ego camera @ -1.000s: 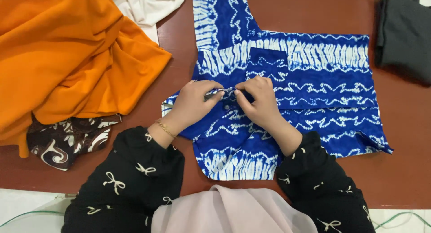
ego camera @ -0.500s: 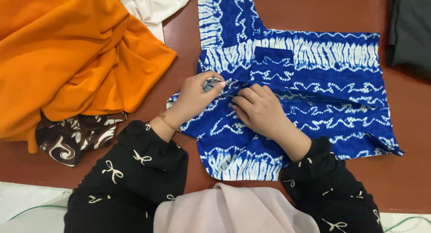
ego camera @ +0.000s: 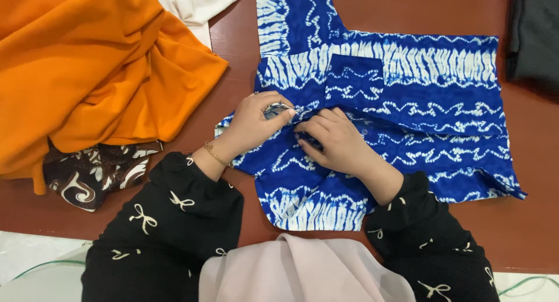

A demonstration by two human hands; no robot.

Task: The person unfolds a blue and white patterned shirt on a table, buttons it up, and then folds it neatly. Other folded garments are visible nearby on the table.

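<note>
A blue shirt with white wavy tie-dye bands (ego camera: 419,98) lies flat on the red-brown table (ego camera: 233,63), a chest pocket near its middle. My left hand (ego camera: 253,122) pinches the shirt's front edge near the collar between thumb and fingers. My right hand (ego camera: 335,142) lies beside it, fingers bent and pressing on the same front edge where a small button shows. The two hands almost touch. Both arms wear black sleeves with white bow prints; a thin gold bracelet circles my left wrist.
A big heap of orange cloth (ego camera: 87,69) fills the left side, over a brown-and-white patterned cloth (ego camera: 93,171). White fabric (ego camera: 198,2) lies at the top, dark grey cloth (ego camera: 535,34) at the top right. Pale pink fabric (ego camera: 303,270) hangs at the near edge.
My right hand slid from pinching the front edge to resting lower on it with the fingers spread. The left hand kept its pinch. The view shifted slightly.
</note>
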